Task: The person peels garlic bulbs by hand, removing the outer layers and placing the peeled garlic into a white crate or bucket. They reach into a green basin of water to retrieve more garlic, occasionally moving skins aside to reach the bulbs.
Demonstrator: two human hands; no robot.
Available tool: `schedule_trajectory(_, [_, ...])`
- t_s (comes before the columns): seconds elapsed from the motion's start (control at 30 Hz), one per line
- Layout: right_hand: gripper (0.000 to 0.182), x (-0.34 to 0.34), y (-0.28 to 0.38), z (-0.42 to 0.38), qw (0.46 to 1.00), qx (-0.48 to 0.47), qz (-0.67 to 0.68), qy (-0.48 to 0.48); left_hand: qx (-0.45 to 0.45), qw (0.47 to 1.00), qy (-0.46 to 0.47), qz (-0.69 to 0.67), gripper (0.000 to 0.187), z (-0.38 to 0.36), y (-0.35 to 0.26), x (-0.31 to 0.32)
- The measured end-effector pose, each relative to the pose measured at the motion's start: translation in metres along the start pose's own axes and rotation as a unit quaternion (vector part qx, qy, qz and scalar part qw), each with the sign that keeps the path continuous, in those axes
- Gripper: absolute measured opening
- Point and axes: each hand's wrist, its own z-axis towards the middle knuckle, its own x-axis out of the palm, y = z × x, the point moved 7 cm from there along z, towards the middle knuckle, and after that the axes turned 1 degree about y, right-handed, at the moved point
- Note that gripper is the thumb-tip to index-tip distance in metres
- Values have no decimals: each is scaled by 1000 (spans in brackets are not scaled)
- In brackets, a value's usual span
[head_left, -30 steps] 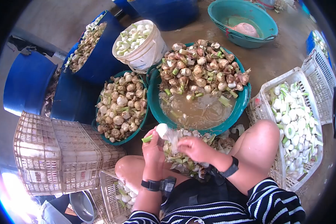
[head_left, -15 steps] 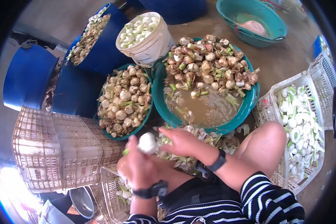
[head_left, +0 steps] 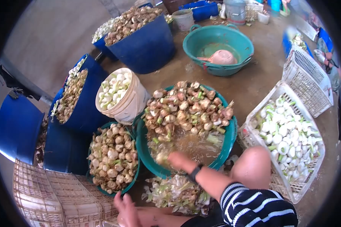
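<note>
My right hand (head_left: 181, 162) reaches over the near edge of the green tub (head_left: 234, 145), at the muddy water. A pale garlic bulb (head_left: 162, 157) is at its fingertips, and the hand seems closed on it, though motion blurs both. Unpeeled garlic bulbs (head_left: 189, 109) with brown skins and cut stems are heaped in the tub's far part. My left hand (head_left: 126, 211) is low at the bottom edge, fingers apart and nothing seen in them, just below the smaller tub of garlic bulbs (head_left: 113, 159). Stripped skins (head_left: 178, 195) lie piled between my legs.
Peeled white bulbs fill a plastic crate (head_left: 318, 149) on the right and a white bucket (head_left: 138, 96) at the left. Blue barrels (head_left: 144, 51) stand behind. A green basin (head_left: 191, 51) holds a pink scoop (head_left: 222, 57). Stacked crates (head_left: 60, 193) are at lower left.
The view has tilted up. The peeled white bulb has left my left hand, which now has its fingers apart. My right hand has moved forward into the green tub.
</note>
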Motion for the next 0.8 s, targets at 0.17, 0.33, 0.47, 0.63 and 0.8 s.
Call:
schedule_trajectory(0.17, [20, -58, 102, -121, 982, -71, 168, -47, -151, 948, 236, -153, 47, 1, 3, 142])
schedule_trajectory(0.33, [22, -78, 105, -148, 993, -109, 40, -33, -32, 936, 292, -194, 17, -19, -17, 163])
schedule_trajectory(0.47, [22, -71, 94, -154, 983, -82, 112, -124, -109, 891, 303, -320, 19, -28, 8, 167])
schedule_trajectory(0.63, [25, -53, 79, -147, 916, -54, 397, -30, -99, 888, 294, -340, 22, -26, 11, 158])
schedule_trajectory(0.8, [25, -74, 101, -163, 969, -112, 180, -126, -50, 886, 341, -311, 25, -33, -3, 160])
